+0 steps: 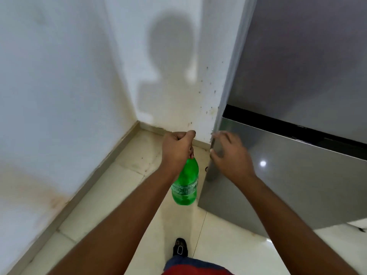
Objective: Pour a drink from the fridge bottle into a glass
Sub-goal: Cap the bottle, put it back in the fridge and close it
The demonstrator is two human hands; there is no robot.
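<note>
A green plastic bottle (185,185) hangs upright from my left hand (177,149), which is shut on its neck and hides the cap. My right hand (228,155) is at the left edge of the grey fridge's lower door (288,175), fingers spread and touching that edge. The fridge doors look closed. No glass is in view.
The fridge (307,66) fills the right side, with a dark gap between upper and lower doors. White walls meet in a corner (137,120) ahead on the left. Cream floor tiles (119,195) lie below. My foot in a dark sandal (179,248) is near the bottom centre.
</note>
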